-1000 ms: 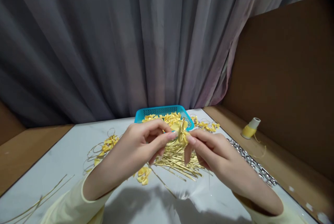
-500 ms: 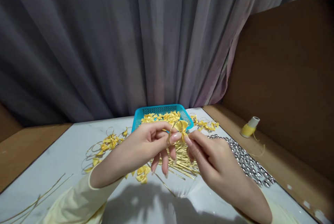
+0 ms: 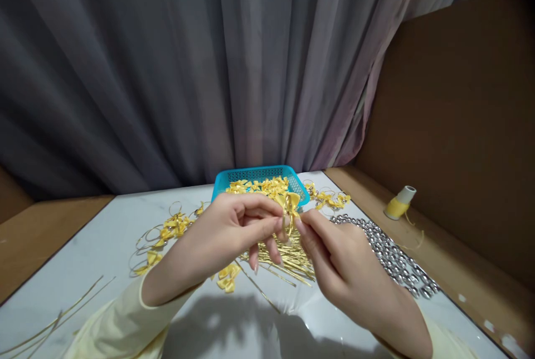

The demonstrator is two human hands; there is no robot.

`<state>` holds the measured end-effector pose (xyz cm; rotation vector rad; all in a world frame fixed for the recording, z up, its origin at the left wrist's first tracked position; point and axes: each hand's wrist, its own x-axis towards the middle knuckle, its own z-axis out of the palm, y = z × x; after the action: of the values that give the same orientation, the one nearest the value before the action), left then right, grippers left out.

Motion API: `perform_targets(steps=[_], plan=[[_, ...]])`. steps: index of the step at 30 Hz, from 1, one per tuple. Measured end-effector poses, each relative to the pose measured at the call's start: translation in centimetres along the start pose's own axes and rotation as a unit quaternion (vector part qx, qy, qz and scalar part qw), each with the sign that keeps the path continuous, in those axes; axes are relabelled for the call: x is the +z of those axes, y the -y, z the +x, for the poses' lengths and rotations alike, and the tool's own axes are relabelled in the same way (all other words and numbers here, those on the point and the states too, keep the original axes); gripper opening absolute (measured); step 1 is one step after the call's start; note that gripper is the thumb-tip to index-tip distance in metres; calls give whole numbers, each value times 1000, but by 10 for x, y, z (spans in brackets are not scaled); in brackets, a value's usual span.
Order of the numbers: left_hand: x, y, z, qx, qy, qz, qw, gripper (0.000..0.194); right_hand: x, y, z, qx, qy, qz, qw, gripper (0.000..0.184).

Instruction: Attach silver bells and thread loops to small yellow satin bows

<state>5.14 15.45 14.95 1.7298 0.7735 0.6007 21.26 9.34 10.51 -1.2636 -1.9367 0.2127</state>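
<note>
Between my two hands is a yellow ribbon bow (image 3: 292,200) with a loop of gold twist tie (image 3: 288,225) at it. My left hand (image 3: 234,231) pinches the gold loop between thumb and index finger, its other fingers curled loosely below. Thumb and forefinger of my right hand (image 3: 343,258) are closed on the bow's right lower side. Beneath the hands lies a heap of gold twist ties (image 3: 288,261) on the white table. Several loose yellow bows (image 3: 228,277) rest just left of that heap, partly covered by my left hand.
A blue plastic basket (image 3: 304,192) holding many yellow bows stands behind my hands. Bows with wire loops (image 3: 175,226) lie left, others (image 3: 332,199) right of the basket. Silver bells or beads (image 3: 393,258) spread at right, near a spool of yellow ribbon (image 3: 398,207). Gold ties (image 3: 54,323) lie front left.
The gold loop has turned from facing the camera to nearly edge-on, closer against the bow. My left thumb and fingers have shifted slightly; my right hand keeps its pinch.
</note>
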Motion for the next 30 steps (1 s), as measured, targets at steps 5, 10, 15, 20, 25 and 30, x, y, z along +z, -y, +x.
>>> perform_targets(steps=[5,10,15,20,25,30], plan=[[5,1,-2,29,-19,71,997,12,0,-3,0,4,14,-7,1000,16],[-6,6,3,37,-18,140,989,14,-6,-1,5,17,37,36,998,21],[-29,3,14,8,53,95,994,21,-11,-9,11,74,135,225,962,31],[-27,5,14,-12,136,44,990,33,-13,-18,17,150,221,405,875,27],[-21,2,8,0,113,25,993,23,-12,-21,20,168,257,452,837,24],[-19,0,7,23,40,40,998,18,-8,-27,20,148,234,415,867,18]])
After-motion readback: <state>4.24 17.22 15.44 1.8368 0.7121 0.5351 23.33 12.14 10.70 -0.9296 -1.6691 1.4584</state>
